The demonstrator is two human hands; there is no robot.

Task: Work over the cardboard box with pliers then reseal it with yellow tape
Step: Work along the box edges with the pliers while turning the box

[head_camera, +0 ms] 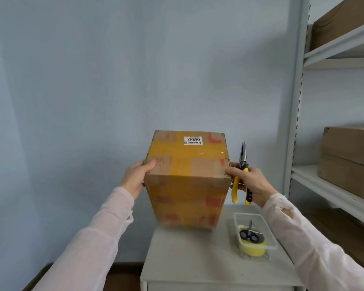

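A cardboard box [187, 185], crossed with yellow tape and bearing a white "0989" label, is between my two hands above the small grey table [198, 259]; its lower edge looks blurred. My left hand [136, 177] grips the box's near left top corner, thumb on the lid. My right hand [250, 181] holds yellow-handled needle-nose pliers [242, 171], jaws pointing up, while its thumb and fingertips press on the box's right top corner. A roll of yellow tape [252, 247] lies in a clear tray.
The clear plastic tray [270, 232] on the table's right side also holds black-handled scissors [249, 235] on top of the roll. A metal shelving unit [332, 190] with brown cartons [349, 160] stands to the right. A pale blue wall is behind.
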